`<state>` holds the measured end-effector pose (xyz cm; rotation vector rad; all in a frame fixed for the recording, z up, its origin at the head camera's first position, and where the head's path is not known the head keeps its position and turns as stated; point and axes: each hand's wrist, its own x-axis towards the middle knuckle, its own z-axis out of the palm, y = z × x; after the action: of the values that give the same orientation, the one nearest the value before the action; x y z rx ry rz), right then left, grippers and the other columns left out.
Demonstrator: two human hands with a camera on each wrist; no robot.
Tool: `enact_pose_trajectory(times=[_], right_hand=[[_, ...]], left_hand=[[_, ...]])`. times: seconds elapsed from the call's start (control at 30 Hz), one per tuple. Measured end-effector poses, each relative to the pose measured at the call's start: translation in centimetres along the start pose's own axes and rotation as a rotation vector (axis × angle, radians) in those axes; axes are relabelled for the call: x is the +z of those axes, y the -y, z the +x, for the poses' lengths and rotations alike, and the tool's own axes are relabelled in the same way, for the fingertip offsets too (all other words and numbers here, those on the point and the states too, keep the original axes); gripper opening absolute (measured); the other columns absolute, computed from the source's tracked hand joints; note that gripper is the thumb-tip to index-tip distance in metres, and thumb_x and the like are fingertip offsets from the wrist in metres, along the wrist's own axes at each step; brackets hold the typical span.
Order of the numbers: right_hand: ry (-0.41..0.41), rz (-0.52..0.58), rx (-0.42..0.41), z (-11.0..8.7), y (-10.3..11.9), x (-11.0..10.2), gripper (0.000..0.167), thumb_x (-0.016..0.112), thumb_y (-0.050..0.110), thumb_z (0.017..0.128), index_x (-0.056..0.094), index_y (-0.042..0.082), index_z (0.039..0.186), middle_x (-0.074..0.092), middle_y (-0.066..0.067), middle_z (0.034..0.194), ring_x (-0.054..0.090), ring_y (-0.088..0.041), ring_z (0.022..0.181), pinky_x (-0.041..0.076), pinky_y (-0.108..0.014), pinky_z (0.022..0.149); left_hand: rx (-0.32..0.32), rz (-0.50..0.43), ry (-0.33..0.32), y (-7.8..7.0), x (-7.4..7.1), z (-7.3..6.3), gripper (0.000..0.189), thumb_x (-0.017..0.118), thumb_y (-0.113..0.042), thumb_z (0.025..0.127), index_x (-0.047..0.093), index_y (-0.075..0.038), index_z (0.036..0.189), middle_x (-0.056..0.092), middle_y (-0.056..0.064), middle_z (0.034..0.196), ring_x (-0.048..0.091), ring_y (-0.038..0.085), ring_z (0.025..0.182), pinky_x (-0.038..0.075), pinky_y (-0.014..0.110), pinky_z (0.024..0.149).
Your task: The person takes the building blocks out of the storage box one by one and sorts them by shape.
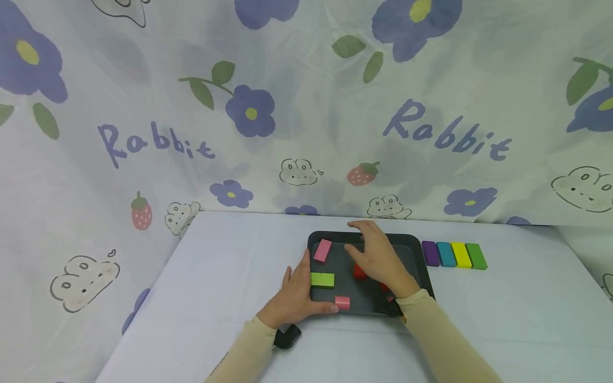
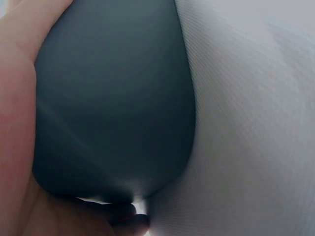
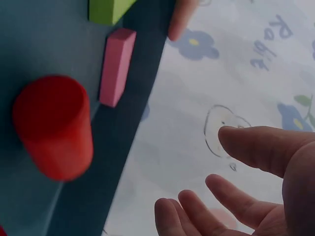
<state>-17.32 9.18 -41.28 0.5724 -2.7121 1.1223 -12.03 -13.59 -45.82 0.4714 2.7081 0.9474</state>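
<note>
A dark grey tray (image 1: 364, 300) lies on the white table. My left hand (image 1: 292, 295) holds its near left corner, with the fingers along the left rim and the thumb over the front rim. My right hand (image 1: 378, 260) hovers above the tray, thumb and fingers spread apart with nothing between them. In the tray are a pink block (image 1: 323, 250), a light green block (image 1: 322, 280), a short pink piece (image 1: 342, 302) and a red cylinder (image 3: 54, 128). My right hand and wrist partly cover more red pieces. The left wrist view shows the tray's dark surface (image 2: 113, 98) against my palm.
Right of the tray stand purple (image 1: 430, 254), blue (image 1: 446, 254), yellow (image 1: 461, 255) and green (image 1: 476, 256) blocks in a row. A patterned cloth (image 1: 306, 133) hangs behind the table (image 1: 517, 319).
</note>
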Motion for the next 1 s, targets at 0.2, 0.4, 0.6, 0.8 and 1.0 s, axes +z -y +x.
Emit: enact_pose_trajectory(times=[0.2, 0.4, 0.6, 0.8, 1.0], right_hand=[[0.066, 0.036, 0.041, 0.7, 0.2, 0.9, 0.054, 0.074, 0.02, 0.092, 0.055, 0.003, 0.14, 0.055, -0.017, 0.139, 0.059, -0.034, 0.114, 0.051, -0.05, 0.097], [0.122, 0.031, 0.051, 1.7, 0.5, 1.3, 0.055, 0.073, 0.023, 0.093, 0.055, 0.003, 0.141, 0.053, -0.017, 0.143, 0.058, -0.034, 0.12, 0.049, -0.05, 0.1], [0.178, -0.014, 0.048, 2.7, 0.7, 1.9, 0.057, 0.074, 0.023, 0.092, 0.055, 0.002, 0.141, 0.053, -0.018, 0.143, 0.053, -0.033, 0.127, 0.045, -0.05, 0.105], [0.223, -0.034, 0.04, 3.3, 0.7, 2.7, 0.058, 0.076, 0.022, 0.09, 0.056, 0.002, 0.14, 0.055, -0.016, 0.142, 0.051, -0.031, 0.131, 0.041, -0.048, 0.11], [0.271, -0.08, 0.037, 3.8, 0.9, 3.4, 0.056, 0.076, 0.021, 0.09, 0.057, 0.002, 0.138, 0.056, -0.015, 0.141, 0.051, -0.03, 0.132, 0.039, -0.046, 0.112]], left_hand=[[0.006, 0.004, 0.0, 0.0, 0.1, 0.1, 0.137, 0.078, -0.066, 0.075, -0.008, 0.002, 0.158, 0.011, 0.018, 0.167, 0.016, 0.032, 0.153, 0.002, 0.064, 0.118], [0.01, 0.012, -0.001, 0.0, 0.1, 0.1, 0.137, 0.078, -0.066, 0.075, -0.007, 0.003, 0.158, 0.01, 0.02, 0.166, 0.016, 0.033, 0.152, 0.003, 0.065, 0.118], [0.011, 0.004, -0.001, 0.1, 0.1, 0.1, 0.137, 0.078, -0.066, 0.076, -0.009, 0.002, 0.158, 0.01, 0.02, 0.166, 0.016, 0.033, 0.152, 0.002, 0.065, 0.118], [0.022, 0.003, 0.0, 0.0, 0.0, 0.0, 0.137, 0.079, -0.064, 0.076, -0.009, 0.002, 0.158, 0.009, 0.02, 0.166, 0.015, 0.033, 0.153, 0.002, 0.065, 0.118], [0.031, 0.01, -0.005, 0.0, 0.0, 0.0, 0.137, 0.079, -0.062, 0.077, -0.009, 0.004, 0.158, 0.009, 0.022, 0.166, 0.015, 0.033, 0.152, 0.003, 0.066, 0.117]])
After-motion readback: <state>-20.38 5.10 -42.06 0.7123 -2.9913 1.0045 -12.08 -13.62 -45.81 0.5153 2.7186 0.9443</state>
